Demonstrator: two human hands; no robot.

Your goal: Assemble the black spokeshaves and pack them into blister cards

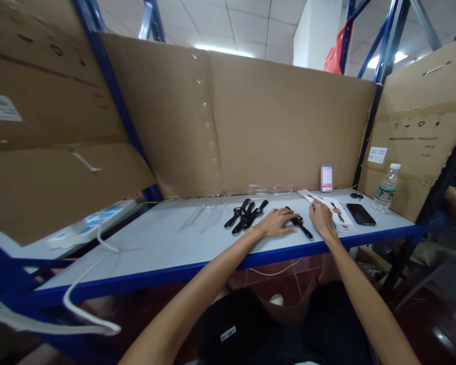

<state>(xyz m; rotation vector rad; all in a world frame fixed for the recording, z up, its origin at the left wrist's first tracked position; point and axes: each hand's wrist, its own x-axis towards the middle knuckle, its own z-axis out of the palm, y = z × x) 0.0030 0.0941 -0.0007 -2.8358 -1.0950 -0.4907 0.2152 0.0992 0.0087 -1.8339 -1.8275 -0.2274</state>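
My left hand (277, 222) lies palm down on the tabletop with its fingers stretched out and apart. Its fingertips touch a long black plastic piece (303, 229) with a thicker middle and rounded ends, partly hidden under them. My right hand (322, 219) rests over the left part of a white printed card (344, 207) that shows pictures of a similar black item. The fingers of that hand are curled together; what they hold, if anything, is hidden. Left of my left hand, several similar black pieces (246, 215) lie in a loose group.
Clear plastic film (271, 189) lies along the cardboard back wall (281, 126). A lit phone (326, 178) leans there. To the right are a dark phone (361, 214), keys (356, 195) and a water bottle (386, 190). A white cable (99, 258) crosses the left end.
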